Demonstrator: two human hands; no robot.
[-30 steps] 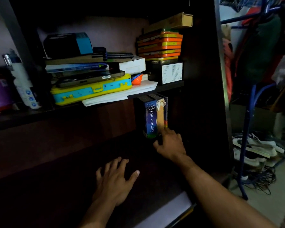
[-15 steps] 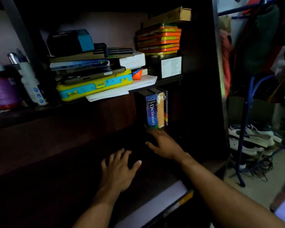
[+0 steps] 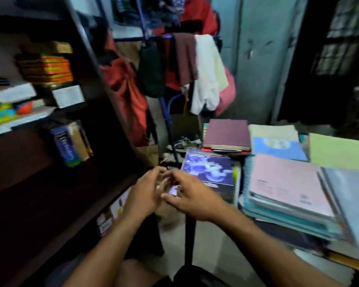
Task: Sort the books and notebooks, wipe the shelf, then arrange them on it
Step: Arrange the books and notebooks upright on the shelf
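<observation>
The frame is blurred by motion. My left hand (image 3: 143, 195) and my right hand (image 3: 192, 195) hover close together in mid-air, fingers loosely spread, holding nothing. They are just in front of a dark book with a blue-white picture cover (image 3: 209, 168). On the right lie stacks of books and notebooks: a maroon book (image 3: 226, 132), a pink notebook (image 3: 286, 181), a green one (image 3: 338, 151). In the dark shelf (image 3: 39, 201) at left, the blue dictionary (image 3: 63, 149) stands upright with two thinner books beside it.
The upper shelf holds orange-yellow boxes (image 3: 48, 69), white boxes and a yellow-blue case (image 3: 0, 117). A blue clothes rack (image 3: 168, 129) with hanging clothes stands behind the book piles. A grey door (image 3: 263, 59) is beyond. Shoes lie on the floor.
The view has swung right from the shelf to the book stacks. Both hands left the lower shelf board and came together in the air near the picture-cover book.
</observation>
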